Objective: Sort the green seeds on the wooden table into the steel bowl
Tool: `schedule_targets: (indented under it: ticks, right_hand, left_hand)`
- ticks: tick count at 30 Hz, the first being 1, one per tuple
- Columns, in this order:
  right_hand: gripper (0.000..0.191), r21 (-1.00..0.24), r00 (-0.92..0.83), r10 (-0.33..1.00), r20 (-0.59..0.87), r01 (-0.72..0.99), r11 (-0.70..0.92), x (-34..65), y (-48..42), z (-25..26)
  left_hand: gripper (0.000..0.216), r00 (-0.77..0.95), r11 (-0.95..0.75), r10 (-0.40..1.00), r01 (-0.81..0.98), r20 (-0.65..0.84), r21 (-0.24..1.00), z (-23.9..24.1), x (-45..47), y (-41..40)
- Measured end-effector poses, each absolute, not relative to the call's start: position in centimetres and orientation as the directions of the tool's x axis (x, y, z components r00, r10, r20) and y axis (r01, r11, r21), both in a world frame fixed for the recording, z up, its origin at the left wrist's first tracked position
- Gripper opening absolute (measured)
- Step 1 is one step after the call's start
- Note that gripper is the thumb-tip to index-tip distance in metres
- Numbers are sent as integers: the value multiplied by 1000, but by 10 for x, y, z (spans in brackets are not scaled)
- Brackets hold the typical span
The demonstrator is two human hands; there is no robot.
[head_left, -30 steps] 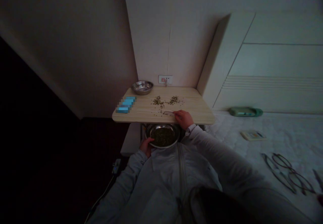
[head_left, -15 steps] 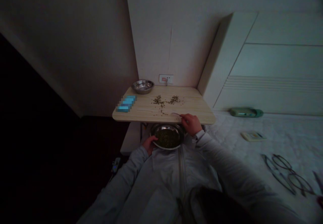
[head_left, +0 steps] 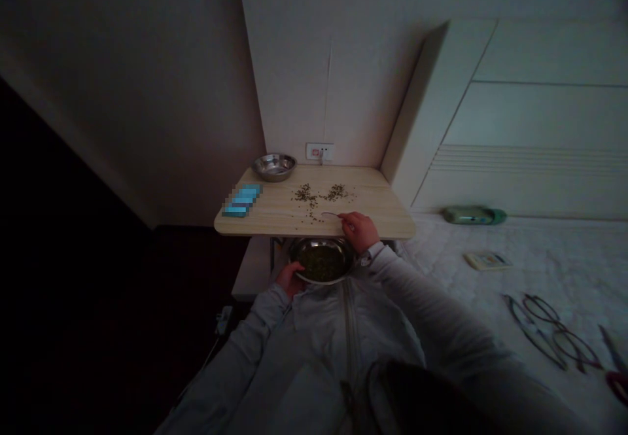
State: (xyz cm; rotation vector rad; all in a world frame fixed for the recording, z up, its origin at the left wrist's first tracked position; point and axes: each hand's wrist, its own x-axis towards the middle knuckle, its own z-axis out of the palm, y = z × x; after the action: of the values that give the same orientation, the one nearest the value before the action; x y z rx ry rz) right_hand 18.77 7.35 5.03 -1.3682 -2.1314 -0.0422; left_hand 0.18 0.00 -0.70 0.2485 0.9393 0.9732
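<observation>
My right hand [head_left: 360, 230] rests on the near edge of a small wooden table [head_left: 383, 212], fingers closed on a thin metal spoon [head_left: 332, 214] that points left toward small dark green bits [head_left: 318, 195] scattered on the tabletop. My left hand [head_left: 289, 278] grips the left rim of a steel bowl [head_left: 300, 249] held just below the table's front edge. The bowl holds a heap of the same green bits.
A second, empty-looking steel bowl [head_left: 274, 166] sits at the table's back left, a blue flat object [head_left: 241, 200] at its left edge. A wall socket [head_left: 319, 152] is behind. To the right a bed holds a green case [head_left: 471, 215], a small card [head_left: 488, 260] and eyeglasses [head_left: 549, 330].
My right hand drew back to the table's front edge over the bowl, then moved forward onto the tabletop again with the spoon. The left hand and bowl stayed nearly still.
</observation>
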Motion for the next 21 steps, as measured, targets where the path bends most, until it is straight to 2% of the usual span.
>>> schedule_targets:
  ticks: [4, 12, 21]
  right_hand:
    - [27, -222, -328, 828, 454, 859, 462, 179, 77, 49]
    - [27, -203, -369, 805, 464, 841, 502, 177, 61, 47]
    - [27, -221, -407, 780, 475, 803, 554, 175, 47, 42]
  left_hand:
    - [24, 74, 501, 803, -621, -591, 603, -8, -4, -7]
    - [33, 62, 484, 794, -666, -605, 567, -8, -5, -8]
    - [28, 46, 454, 804, -691, -593, 562, -6, -6, -8]
